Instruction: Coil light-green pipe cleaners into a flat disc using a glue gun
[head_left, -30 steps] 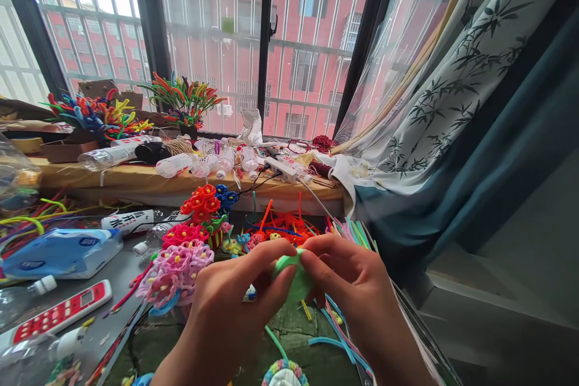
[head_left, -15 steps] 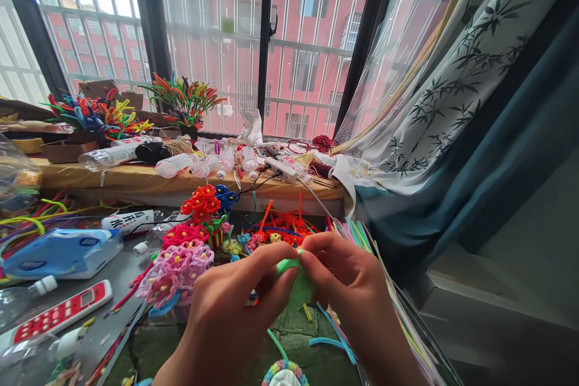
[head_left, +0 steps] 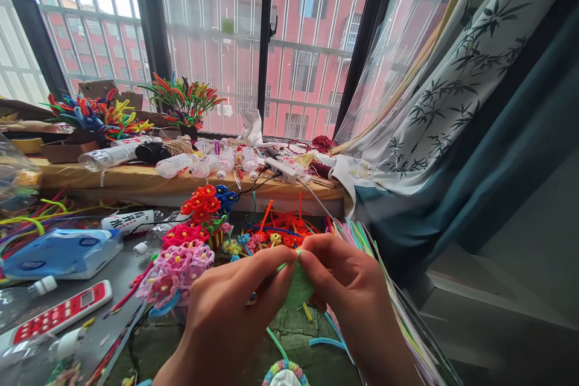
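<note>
My left hand (head_left: 239,295) and my right hand (head_left: 350,286) meet in the middle, fingertips pinched together. Between them they hold a light green pipe cleaner (head_left: 302,286); the part hanging below the fingertips is blurred. My fingers hide much of it. A pastel braided ring around something white (head_left: 284,379) sits below my hands, with a green stem piece (head_left: 277,344) beside it. Cut blue pipe cleaner pieces (head_left: 326,342) lie on the dark green mat (head_left: 296,329). Pink pipe cleaner flowers (head_left: 181,268) stand left of my left hand, with red flowers (head_left: 201,202) and blue flowers (head_left: 226,198) behind.
A bundle of pastel pipe cleaners (head_left: 407,319) lies along the right side. On the left are a tissue pack (head_left: 63,253), a red and white remote-like device (head_left: 58,313) and plastic bottles (head_left: 129,221). More bottles (head_left: 176,164) and a power strip (head_left: 281,169) cover the windowsill.
The fingers of my left hand have closed further over the green pipe cleaner, so less of it shows between them. My right hand has barely moved.
</note>
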A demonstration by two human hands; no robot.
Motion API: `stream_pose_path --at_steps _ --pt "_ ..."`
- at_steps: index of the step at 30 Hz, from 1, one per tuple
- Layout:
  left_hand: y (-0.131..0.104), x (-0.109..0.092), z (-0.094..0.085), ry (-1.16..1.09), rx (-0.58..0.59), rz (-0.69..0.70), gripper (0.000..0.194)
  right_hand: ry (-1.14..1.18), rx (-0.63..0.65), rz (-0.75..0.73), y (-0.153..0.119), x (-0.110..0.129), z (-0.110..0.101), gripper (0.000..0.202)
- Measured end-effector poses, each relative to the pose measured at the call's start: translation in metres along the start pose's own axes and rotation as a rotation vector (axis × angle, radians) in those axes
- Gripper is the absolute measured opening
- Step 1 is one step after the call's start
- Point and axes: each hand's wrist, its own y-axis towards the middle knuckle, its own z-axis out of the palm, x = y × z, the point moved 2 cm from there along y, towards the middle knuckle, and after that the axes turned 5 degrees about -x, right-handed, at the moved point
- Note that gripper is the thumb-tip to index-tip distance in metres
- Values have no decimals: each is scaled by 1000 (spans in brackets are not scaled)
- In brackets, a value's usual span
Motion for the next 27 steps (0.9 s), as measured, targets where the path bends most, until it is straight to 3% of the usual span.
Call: stream_pose_path --at_steps 6,16,27 --pt "0 1 -3 62 -8 -75 19 -27 5 -2 2 2 -6 30" --pt "0 0 0 42 -8 -50 16 -123 13 11 2 2 -6 36" --pt "-1 -2 0 25 -13 -47 11 -5 11 4 1 -2 -3 31"
